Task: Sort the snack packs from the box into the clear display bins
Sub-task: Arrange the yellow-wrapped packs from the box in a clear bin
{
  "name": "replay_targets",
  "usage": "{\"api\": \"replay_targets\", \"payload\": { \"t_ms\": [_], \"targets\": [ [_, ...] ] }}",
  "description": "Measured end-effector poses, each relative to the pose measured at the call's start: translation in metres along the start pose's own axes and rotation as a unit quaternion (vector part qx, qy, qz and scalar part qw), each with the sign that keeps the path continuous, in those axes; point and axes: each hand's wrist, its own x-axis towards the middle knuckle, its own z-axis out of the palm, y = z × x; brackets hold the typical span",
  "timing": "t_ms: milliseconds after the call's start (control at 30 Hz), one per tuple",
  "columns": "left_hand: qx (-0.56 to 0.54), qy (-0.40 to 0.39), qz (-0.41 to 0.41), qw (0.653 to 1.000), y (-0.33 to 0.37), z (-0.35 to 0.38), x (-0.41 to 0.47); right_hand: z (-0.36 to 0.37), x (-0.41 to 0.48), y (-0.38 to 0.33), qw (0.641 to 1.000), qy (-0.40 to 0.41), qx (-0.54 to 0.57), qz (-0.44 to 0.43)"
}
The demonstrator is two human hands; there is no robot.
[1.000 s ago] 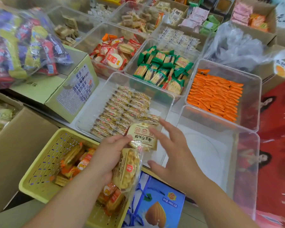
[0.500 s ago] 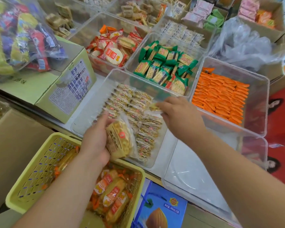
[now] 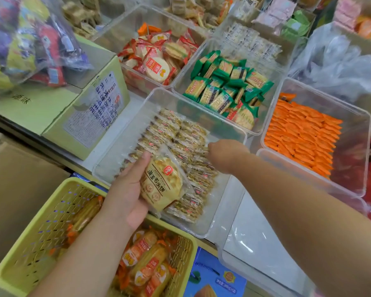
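Your left hand [image 3: 126,189] grips a small stack of yellow biscuit packs [image 3: 162,185], with the thumb up along the stack's left side and the fingers curled beneath it. It holds the stack just above the near end of the middle clear bin [image 3: 111,155]. Inside that bin, matching packs lie in tidy rows [image 3: 180,142] that run from the far wall towards you, overlapping like tiles. Your right hand [image 3: 227,156] reaches in from the right, its curled fingertips down at the right edge of the rows, about midway along. You cannot tell whether they pinch a pack or only press on it. The two hands are apart, with the rows between them. Under your left forearm stands the yellow basket [image 3: 41,232], with orange-and-yellow packs [image 3: 146,262] heaped in its right end. On the worktop [image 3: 133,108] beyond, neighbouring clear bins carry green cracker packs [image 3: 223,86], red-and-white rice cracker packs [image 3: 156,58] and flat orange packs [image 3: 302,136]. Another clear bin [image 3: 255,249] sits under your right forearm. A pale green carton [image 3: 77,116] stands left of the middle bin, with a clear bag of mixed sweets [image 3: 30,43] on top. A blue box [image 3: 214,279] shows just right of the basket.
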Motion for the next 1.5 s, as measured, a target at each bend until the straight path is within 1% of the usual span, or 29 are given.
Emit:
{"api": "replay_targets", "payload": {
  "t_ms": [100,233,400,533,600,700,767,833,900,967,1033,1167,1267,1367,1400,1433,1467,1500],
  "targets": [
    [0.012,0.002,0.008,1.0,-0.002,-0.004,0.003,-0.001,0.011,0.0,0.999,-0.042,-0.004,-0.023],
    [0.03,0.013,0.007,0.999,-0.003,-0.004,0.002,-0.009,0.021,0.001,0.996,-0.088,0.028,-0.014],
    [0.028,0.046,0.024,0.998,-0.003,0.002,-0.002,-0.009,0.022,-0.003,0.992,-0.115,0.058,0.003],
    [0.021,0.058,0.028,0.998,-0.003,0.004,-0.002,-0.002,0.017,-0.007,0.995,-0.092,0.047,0.009],
    [0.023,0.056,0.035,0.998,-0.004,0.002,-0.002,-0.004,0.012,-0.012,0.996,-0.076,0.048,0.029],
    [0.027,0.054,0.047,0.997,-0.005,0.0,-0.002,-0.007,-0.005,-0.014,0.998,-0.03,0.046,0.034],
    [0.031,0.049,0.052,0.997,-0.005,-0.001,-0.004,-0.008,-0.023,-0.011,0.995,0.023,0.09,0.034],
    [0.034,0.047,0.057,0.997,-0.006,0.0,-0.005,-0.005,-0.051,-0.01,0.987,0.094,0.132,0.001],
    [0.039,0.045,0.058,0.997,-0.006,0.002,-0.007,0.002,-0.085,-0.013,0.97,0.146,0.184,-0.068],
    [0.055,0.038,0.057,0.996,-0.006,0.008,-0.01,0.008,-0.116,-0.02,0.95,0.167,0.228,-0.131],
    [0.078,0.019,0.045,0.996,-0.007,0.015,-0.016,0.015,-0.139,-0.026,0.932,0.193,0.256,-0.17],
    [0.16,-0.037,-0.001,0.986,-0.014,0.033,-0.036,0.021,-0.165,-0.03,0.895,0.278,0.277,-0.21],
    [0.204,-0.049,-0.028,0.977,-0.021,0.043,-0.048,0.024,-0.175,-0.027,0.869,0.329,0.285,-0.237],
    [0.225,-0.038,-0.055,0.972,-0.027,0.048,-0.055,0.031,-0.184,-0.023,0.847,0.348,0.312,-0.251],
    [0.246,-0.032,-0.047,0.968,-0.028,0.049,-0.056,0.034,-0.187,-0.022,0.842,0.352,0.326,-0.246],
    [0.283,-0.021,-0.02,0.959,-0.029,0.048,-0.056,0.036,-0.19,-0.02,0.838,0.353,0.343,-0.235],
    [0.34,-0.008,0.025,0.94,-0.029,0.047,-0.056,0.037,-0.191,-0.017,0.836,0.35,0.364,-0.216],
    [0.415,0.001,0.085,0.906,-0.028,0.043,-0.055,0.037,-0.191,-0.014,0.834,0.349,0.381,-0.194]
  ]
}}
